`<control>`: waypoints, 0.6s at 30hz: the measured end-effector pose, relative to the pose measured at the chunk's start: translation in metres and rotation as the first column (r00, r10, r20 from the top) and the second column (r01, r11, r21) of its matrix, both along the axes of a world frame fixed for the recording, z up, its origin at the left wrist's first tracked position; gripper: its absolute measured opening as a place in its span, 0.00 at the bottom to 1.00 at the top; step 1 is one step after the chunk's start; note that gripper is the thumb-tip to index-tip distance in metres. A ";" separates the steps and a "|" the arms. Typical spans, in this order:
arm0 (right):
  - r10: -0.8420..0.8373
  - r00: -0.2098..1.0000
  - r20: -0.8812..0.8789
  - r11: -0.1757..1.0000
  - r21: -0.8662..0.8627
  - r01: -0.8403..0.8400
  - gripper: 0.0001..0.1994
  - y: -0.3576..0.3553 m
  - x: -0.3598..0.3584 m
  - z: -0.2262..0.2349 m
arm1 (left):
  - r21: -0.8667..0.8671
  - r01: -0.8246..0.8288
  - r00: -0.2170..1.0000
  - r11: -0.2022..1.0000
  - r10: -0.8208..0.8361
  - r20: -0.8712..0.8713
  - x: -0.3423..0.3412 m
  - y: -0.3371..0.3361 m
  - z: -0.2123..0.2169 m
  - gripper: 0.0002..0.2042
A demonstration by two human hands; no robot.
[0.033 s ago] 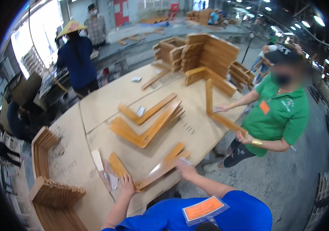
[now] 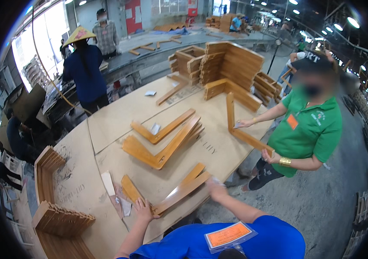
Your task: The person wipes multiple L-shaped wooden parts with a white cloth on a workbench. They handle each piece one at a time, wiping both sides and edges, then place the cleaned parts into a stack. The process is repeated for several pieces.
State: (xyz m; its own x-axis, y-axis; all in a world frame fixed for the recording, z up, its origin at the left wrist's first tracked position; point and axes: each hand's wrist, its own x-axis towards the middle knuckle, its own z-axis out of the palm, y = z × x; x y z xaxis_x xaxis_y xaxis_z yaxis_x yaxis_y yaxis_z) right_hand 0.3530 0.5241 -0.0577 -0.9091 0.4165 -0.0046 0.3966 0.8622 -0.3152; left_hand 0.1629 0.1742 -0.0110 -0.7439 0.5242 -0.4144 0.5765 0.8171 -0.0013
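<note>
An L-shaped wooden frame part [image 2: 181,193], brown and glossy, lies near the table's front edge. My left hand [image 2: 142,210] grips it at the corner, fingers bent over the wood. At the right end of its long arm is my right hand [image 2: 216,190], blurred by motion, closed around something pale like a folded sheet. Another wooden bar [image 2: 193,172] shows just behind that arm. Pale sheets of paper [image 2: 126,207] lie left of my left hand. Farther in, several similar L-shaped parts [image 2: 162,157] sit nested together, with a single one [image 2: 151,137] behind.
Stacked L-shaped parts stand at the table's left [image 2: 63,220] and far side [image 2: 231,64]. On the right, a co-worker in a green shirt [image 2: 306,125] holds another L-shaped part [image 2: 253,138]. Brown sheeting covers the table [image 2: 106,162]. Other people work farther back.
My right hand has moved slightly right, to the end of the wooden part's long arm. My left hand stays at the corner. The whole view has shifted a little.
</note>
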 end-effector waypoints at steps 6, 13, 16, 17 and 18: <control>-0.331 0.648 0.686 0.895 0.011 0.446 0.21 0.124 0.179 -0.016 | 0.230 0.081 0.978 0.970 -0.123 0.171 0.005 0.060 -0.027 0.40; -0.155 0.693 0.704 0.676 -0.436 0.594 0.28 0.060 0.285 -0.097 | 0.040 0.120 0.940 0.992 -0.126 0.318 -0.008 0.071 -0.004 0.25; -0.043 0.653 0.757 0.761 -0.399 0.512 0.29 0.044 0.270 -0.115 | 0.068 0.214 0.918 0.975 -0.224 0.327 -0.002 0.064 0.043 0.25; -0.014 0.638 0.770 0.795 -0.378 0.474 0.29 0.042 0.260 -0.119 | 0.138 0.221 0.896 0.965 -0.257 0.362 0.000 0.059 0.060 0.28; 0.009 0.629 0.777 0.824 -0.362 0.435 0.29 0.043 0.248 -0.123 | 0.248 0.173 0.881 0.953 -0.262 0.393 0.005 0.052 0.078 0.29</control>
